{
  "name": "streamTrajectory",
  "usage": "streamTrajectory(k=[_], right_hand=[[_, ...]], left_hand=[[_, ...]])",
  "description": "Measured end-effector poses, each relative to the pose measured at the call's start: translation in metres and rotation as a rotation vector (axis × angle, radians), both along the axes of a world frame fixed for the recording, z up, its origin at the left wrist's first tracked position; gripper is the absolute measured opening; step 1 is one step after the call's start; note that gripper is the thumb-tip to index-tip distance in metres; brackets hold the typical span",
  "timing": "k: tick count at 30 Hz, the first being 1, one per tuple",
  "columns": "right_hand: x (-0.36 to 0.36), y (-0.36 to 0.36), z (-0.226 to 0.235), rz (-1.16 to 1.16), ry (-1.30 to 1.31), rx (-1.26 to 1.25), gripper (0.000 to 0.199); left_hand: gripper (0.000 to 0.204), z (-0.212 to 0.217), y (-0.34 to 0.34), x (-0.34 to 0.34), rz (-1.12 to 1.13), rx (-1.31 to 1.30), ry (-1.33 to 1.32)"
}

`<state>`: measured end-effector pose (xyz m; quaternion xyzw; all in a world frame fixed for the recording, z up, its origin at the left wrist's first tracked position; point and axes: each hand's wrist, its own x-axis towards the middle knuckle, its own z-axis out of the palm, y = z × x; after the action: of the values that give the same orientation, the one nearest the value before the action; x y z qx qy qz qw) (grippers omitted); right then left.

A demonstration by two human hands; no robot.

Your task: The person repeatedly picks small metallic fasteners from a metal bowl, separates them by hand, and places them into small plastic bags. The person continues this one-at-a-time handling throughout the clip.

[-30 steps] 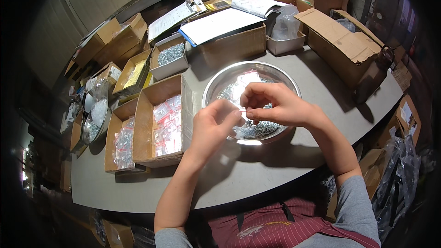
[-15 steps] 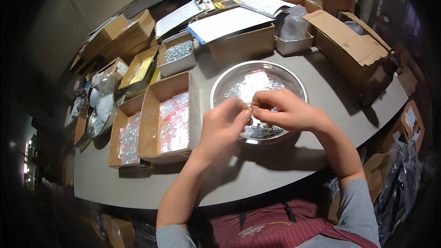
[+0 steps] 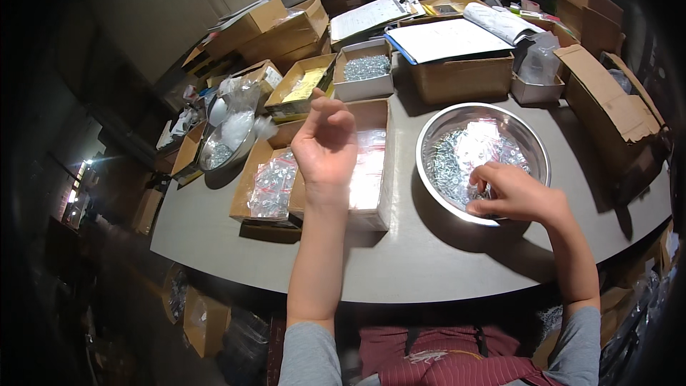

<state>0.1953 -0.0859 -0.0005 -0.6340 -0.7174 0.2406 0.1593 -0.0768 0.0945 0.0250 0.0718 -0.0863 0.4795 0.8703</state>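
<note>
My left hand (image 3: pixel 326 144) hovers over an open cardboard box (image 3: pixel 381 204) filled with small clear bags; its fingers are loosely spread and nothing shows in them. My right hand (image 3: pixel 513 191) reaches into a round steel bowl (image 3: pixel 429 136) of small silver screws, fingers curled among the screws at the bowl's near side. Whether it grips any screws I cannot tell. A clear plastic bag lies among the screws in the bowl. A second cardboard box (image 3: pixel 270 184) with bagged screws stands just left of the first.
Several cardboard boxes ring the grey table (image 3: pixel 429 264): a white box of screws (image 3: pixel 366 71) behind, a box under papers (image 3: pixel 457 75), an open carton (image 3: pixel 614 111) at right. Another steel bowl with plastic bags (image 3: pixel 227 141) sits far left.
The hands were together over the bowl a second ago. My left hand has swung left over the box of bags, and my right hand has dropped into the bowl.
</note>
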Motion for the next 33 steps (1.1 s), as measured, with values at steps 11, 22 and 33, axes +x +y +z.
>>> streamTrajectory(k=[11,22,33], right_hand=[[0.026,0.014,0.002,-0.058,0.356,0.124,0.017],[0.029,0.007,0.008,-0.006,0.905,0.123,0.015],[0.016,0.010,-0.005,-0.037,0.793,0.195,0.027]], left_hand=[[0.025,-0.013,-0.053,0.056,0.203,0.732,1.169],[0.020,-0.031,-0.075,0.074,0.143,0.999,1.286],[0.022,-0.031,-0.103,0.083,0.367,1.287,1.382]])
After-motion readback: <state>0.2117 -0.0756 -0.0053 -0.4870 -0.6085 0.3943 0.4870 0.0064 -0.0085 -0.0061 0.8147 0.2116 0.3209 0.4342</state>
